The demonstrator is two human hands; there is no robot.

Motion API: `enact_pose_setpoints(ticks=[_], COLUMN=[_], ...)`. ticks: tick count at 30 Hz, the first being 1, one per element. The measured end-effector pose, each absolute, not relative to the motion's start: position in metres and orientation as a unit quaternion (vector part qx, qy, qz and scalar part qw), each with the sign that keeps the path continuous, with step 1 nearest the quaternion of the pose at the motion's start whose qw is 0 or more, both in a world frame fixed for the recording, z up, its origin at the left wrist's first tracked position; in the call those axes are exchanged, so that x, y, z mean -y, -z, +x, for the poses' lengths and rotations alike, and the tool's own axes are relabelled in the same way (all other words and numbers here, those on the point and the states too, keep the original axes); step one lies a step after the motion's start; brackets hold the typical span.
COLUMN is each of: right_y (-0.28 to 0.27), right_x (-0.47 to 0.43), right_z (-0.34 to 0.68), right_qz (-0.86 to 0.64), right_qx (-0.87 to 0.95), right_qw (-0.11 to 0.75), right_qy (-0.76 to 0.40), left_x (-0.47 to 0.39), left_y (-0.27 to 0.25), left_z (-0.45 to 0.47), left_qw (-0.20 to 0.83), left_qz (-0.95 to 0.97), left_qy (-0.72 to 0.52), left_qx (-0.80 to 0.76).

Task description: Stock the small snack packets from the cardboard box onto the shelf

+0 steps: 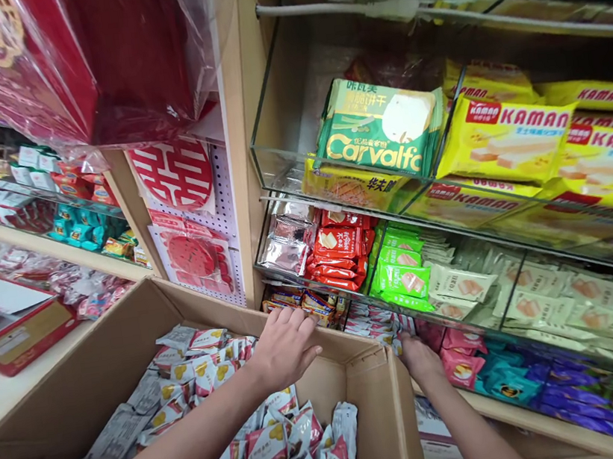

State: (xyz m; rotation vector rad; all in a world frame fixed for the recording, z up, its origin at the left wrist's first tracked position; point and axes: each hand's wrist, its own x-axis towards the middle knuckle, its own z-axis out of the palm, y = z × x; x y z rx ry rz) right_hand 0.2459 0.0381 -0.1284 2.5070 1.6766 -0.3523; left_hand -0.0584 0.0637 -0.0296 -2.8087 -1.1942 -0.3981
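- My left hand (288, 346) is palm-down at the carton's (104, 365) far rim, mid-frame, fingers loosely open, thumb apart.
- My right hand (421, 359) reaches to the low shelf (496, 408), right of centre; I can't tell if its fingers grip.
- White packets (265, 449) lie lower centre, long axes mixed.
- Bare cardboard shows lower left.

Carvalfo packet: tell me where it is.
In the head view, the green Carvalfo packet lies right of centre in the upper half, above a yellow waffle packet and left of the KAMAN packets.
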Motion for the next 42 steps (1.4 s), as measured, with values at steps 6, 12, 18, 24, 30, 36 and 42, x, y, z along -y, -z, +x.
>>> enact_pose_setpoints(ticks=[6, 12, 18, 24, 30, 36, 42], right_y=[0.128, 0.149, 0.15, 0.125, 0.141, 0.162, 0.177], right_x=[-0.037, -0.029, -0.029, 0.002, 0.041, 0.015, 0.005], right_z=[0.252, 0.257, 0.261, 0.254, 0.224, 0.238, 0.242], right_qz=[0.805, 0.792, 0.791, 0.803, 0.779, 0.775, 0.76], right_qx=[-0.572, -0.582, -0.577, -0.552, -0.501, -0.56, -0.612], right_qw=[0.054, 0.014, -0.035, -0.123, -0.298, -0.236, -0.144], right_qy=[0.146, 0.182, 0.198, 0.188, 0.232, 0.172, 0.164], left_x=[-0.063, -0.064, -0.063, -0.055, -0.04, -0.043, -0.042], left_y=[0.029, 0.029, 0.027, 0.024, 0.021, 0.024, 0.029], left_z=[-0.058, -0.058, -0.059, -0.062, -0.062, -0.067, -0.066], left_qw=[0.031, 0.033, 0.047, 0.04, 0.017, 0.019, 0.032], left_qz=[-0.912, -0.914, -0.914, -0.918, -0.917, -0.92, -0.916], left_qy=[0.129, 0.122, 0.105, 0.099, 0.096, 0.094, 0.109], left_qx=[0.388, 0.386, 0.388, 0.382, 0.387, 0.381, 0.385])
